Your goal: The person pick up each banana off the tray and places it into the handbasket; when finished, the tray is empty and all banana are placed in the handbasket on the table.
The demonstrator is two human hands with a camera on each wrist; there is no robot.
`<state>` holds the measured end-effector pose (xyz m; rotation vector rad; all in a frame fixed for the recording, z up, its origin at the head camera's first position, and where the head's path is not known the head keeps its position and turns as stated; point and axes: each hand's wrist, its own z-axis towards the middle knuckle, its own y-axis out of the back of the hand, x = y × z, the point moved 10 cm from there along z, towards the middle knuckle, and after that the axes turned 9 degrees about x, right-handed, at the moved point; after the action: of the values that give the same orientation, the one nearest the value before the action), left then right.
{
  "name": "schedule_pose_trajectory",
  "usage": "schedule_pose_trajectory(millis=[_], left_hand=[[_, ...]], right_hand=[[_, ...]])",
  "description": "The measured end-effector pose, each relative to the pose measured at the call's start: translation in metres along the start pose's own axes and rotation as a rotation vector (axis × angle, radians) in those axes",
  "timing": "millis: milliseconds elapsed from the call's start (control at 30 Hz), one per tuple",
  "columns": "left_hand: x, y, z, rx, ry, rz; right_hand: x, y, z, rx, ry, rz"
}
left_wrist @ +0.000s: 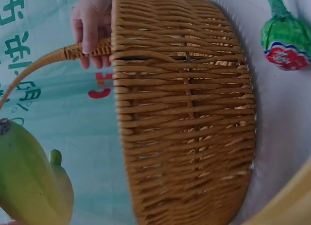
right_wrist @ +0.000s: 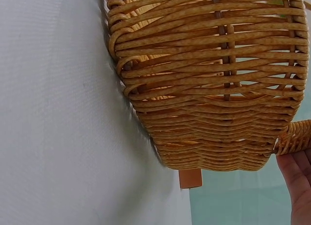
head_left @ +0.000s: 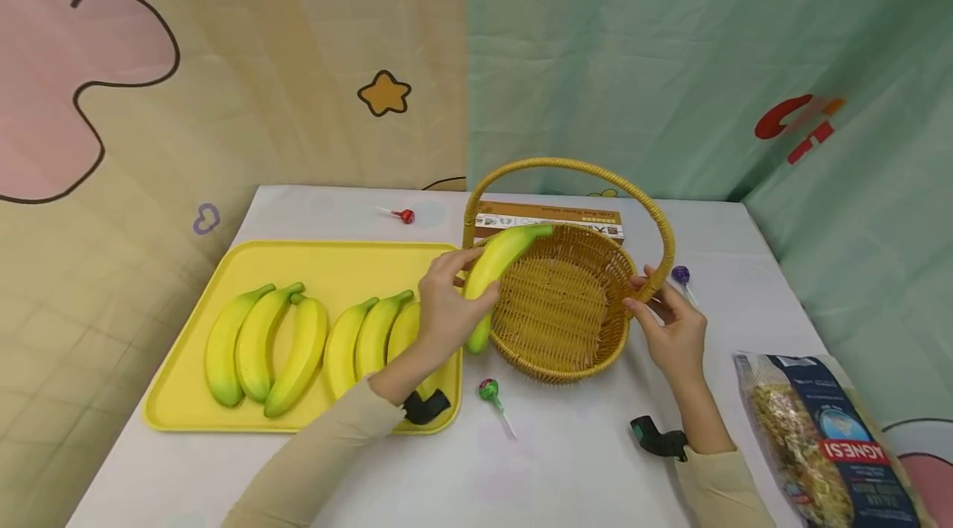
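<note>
The left hand (head_left: pixel 447 309) has its fingers wrapped round a yellow-green banana (head_left: pixel 497 267), held over the rim of the round woven straw basket (head_left: pixel 588 362) on the white table (head_left: pixel 566 462). The right hand (head_left: pixel 670 325) pinches the basket's handle at its base.

1. Wicker basket (left_wrist: pixel 184 113): woven side wall fills most of the view; its handle (left_wrist: pixel 43 62) arcs off to the left.
2. Right hand (left_wrist: pixel 92 25): fingers curled over the handle where it meets the rim.
3. Banana (left_wrist: pixel 29 181): yellow-green, lower left corner, close to the lens; apart from the basket.
4. Lollipop (left_wrist: pixel 286 38): green and red wrapper, upper right, lying on the white table (left_wrist: pixel 286 118) beside the basket.
</note>
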<state>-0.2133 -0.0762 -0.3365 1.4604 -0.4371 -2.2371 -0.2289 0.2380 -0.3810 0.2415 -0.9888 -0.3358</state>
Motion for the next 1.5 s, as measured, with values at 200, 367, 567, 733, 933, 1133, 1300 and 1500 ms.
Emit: schedule_pose_trajectory(millis=[200,367,567,733,933,1133,1300,1500], left_hand=[[0.026,-0.039,0.021,-0.021,0.033,0.013],[0.042,-0.055,0.024,-0.027,0.058,0.082],[0.044,-0.063,0.023,-0.027,0.053,0.209],[0.043,-0.066,0.024,-0.011,0.067,0.262],[0.041,-0.069,0.025,0.0,0.067,0.329],[0.04,-0.069,0.027,0.033,0.052,0.331],[0.043,-0.065,0.024,0.199,0.137,0.145],[0.024,-0.015,-0.003,0.263,0.17,0.049]], right_hand=[[-0.003,-0.006,0.001,0.016,0.004,-0.002],[0.0,-0.006,0.001,0.013,0.017,-0.01],[0.003,-0.003,0.001,0.006,0.024,-0.019],[0.002,-0.001,0.0,-0.002,0.037,-0.013],[0.002,0.0,0.0,-0.008,0.044,-0.009],[0.001,-0.002,0.001,-0.002,0.05,0.012],[0.0,-0.003,0.0,0.001,0.048,0.008],[-0.001,0.0,-0.001,-0.009,0.048,-0.006]])
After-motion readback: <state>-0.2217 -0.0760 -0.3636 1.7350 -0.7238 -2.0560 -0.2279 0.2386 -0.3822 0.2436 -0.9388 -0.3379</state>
